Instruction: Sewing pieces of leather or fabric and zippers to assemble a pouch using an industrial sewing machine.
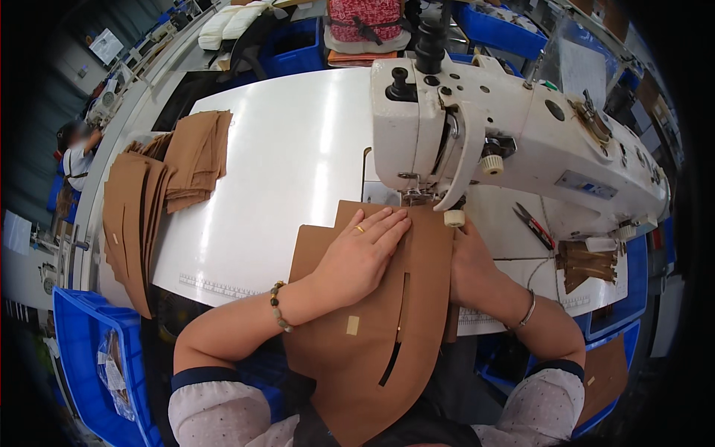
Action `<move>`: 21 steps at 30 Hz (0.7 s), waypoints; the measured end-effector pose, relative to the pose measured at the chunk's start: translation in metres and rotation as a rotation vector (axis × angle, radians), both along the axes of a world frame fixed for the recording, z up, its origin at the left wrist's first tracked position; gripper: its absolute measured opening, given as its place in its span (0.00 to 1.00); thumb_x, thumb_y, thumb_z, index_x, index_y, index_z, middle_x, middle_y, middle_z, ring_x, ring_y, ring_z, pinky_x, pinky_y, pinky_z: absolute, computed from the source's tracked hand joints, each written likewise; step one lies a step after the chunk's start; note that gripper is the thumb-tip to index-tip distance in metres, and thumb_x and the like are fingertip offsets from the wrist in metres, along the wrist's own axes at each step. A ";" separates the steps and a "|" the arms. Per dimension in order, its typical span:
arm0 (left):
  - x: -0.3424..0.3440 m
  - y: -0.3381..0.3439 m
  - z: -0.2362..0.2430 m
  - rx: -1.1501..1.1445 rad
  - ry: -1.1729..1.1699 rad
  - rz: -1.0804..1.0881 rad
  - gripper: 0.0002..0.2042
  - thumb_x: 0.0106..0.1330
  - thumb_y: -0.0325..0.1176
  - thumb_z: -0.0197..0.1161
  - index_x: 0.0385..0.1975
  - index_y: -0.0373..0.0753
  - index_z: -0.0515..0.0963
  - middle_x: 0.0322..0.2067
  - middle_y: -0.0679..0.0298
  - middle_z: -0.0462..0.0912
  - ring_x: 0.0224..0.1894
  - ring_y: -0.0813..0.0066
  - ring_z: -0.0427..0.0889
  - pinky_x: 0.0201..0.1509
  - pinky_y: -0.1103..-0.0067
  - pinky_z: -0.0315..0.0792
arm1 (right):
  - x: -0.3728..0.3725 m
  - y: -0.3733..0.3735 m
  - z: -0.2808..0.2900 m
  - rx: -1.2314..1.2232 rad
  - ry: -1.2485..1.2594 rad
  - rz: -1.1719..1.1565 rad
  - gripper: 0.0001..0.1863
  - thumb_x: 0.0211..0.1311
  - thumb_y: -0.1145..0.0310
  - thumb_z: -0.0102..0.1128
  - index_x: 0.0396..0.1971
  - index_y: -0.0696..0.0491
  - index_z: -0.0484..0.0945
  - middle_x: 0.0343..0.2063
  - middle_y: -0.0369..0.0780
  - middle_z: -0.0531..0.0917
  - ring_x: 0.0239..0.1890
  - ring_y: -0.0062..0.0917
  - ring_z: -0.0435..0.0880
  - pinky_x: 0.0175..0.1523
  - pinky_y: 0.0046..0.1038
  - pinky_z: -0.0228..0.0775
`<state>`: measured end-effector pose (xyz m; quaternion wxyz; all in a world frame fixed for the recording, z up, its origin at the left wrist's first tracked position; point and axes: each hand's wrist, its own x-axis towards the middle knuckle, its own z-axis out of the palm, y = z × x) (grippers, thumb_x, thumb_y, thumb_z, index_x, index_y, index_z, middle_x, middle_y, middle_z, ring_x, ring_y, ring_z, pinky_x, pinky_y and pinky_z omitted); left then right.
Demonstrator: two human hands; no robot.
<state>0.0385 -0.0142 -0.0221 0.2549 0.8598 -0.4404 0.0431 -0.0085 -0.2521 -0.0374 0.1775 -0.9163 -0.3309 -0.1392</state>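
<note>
A large brown fabric panel (350,380) with a long slit and a small tan patch lies on the white sewing table, its near end hanging toward my lap. Its far edge sits under the needle area (417,197) of a white sewing machine (529,123). My left hand (357,257) rests flat on the panel, fingers stretched toward the needle. At the panel's right edge, my right hand (474,264) grips the fabric beside the machine head; some of its fingertips are hidden there.
Stacks of brown cut pieces (197,160) lie at the left, some draped over the table edge (130,223). Red-handled thread snips (534,226) and small brown strips (588,264) are on the right. Blue bins (93,298) stand at both sides. Another person (77,156) sits far left.
</note>
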 end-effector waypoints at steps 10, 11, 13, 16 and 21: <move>0.006 -0.005 -0.004 -0.001 -0.029 0.033 0.21 0.69 0.24 0.59 0.63 0.34 0.72 0.61 0.51 0.78 0.69 0.50 0.72 0.73 0.53 0.64 | -0.001 0.000 0.003 -0.014 0.037 0.000 0.28 0.53 0.64 0.65 0.56 0.57 0.79 0.57 0.51 0.80 0.62 0.48 0.77 0.69 0.63 0.58; 0.008 -0.005 -0.005 -0.002 -0.030 0.033 0.21 0.69 0.24 0.59 0.63 0.34 0.72 0.61 0.51 0.78 0.69 0.50 0.72 0.73 0.53 0.64 | -0.001 0.000 0.003 -0.025 0.074 -0.012 0.29 0.53 0.64 0.65 0.56 0.58 0.79 0.57 0.51 0.80 0.63 0.48 0.76 0.69 0.63 0.59; 0.013 -0.005 -0.007 -0.030 -0.027 0.043 0.19 0.69 0.25 0.60 0.60 0.33 0.73 0.59 0.49 0.78 0.68 0.49 0.72 0.73 0.55 0.66 | -0.001 0.000 0.003 -0.013 0.054 -0.003 0.29 0.53 0.64 0.65 0.56 0.58 0.79 0.57 0.51 0.80 0.63 0.48 0.76 0.69 0.63 0.59; 0.024 -0.007 -0.006 -0.037 0.010 0.072 0.19 0.71 0.29 0.58 0.61 0.34 0.75 0.64 0.53 0.76 0.71 0.51 0.70 0.72 0.55 0.67 | 0.001 0.000 0.002 -0.038 0.037 0.003 0.29 0.53 0.64 0.66 0.56 0.58 0.79 0.56 0.51 0.80 0.62 0.48 0.76 0.69 0.63 0.59; 0.048 -0.014 0.001 0.029 0.011 0.080 0.15 0.70 0.29 0.59 0.55 0.33 0.77 0.60 0.51 0.77 0.68 0.51 0.72 0.71 0.55 0.69 | 0.000 0.000 0.002 -0.047 0.038 0.010 0.29 0.53 0.63 0.67 0.58 0.55 0.79 0.56 0.50 0.81 0.61 0.47 0.77 0.68 0.63 0.59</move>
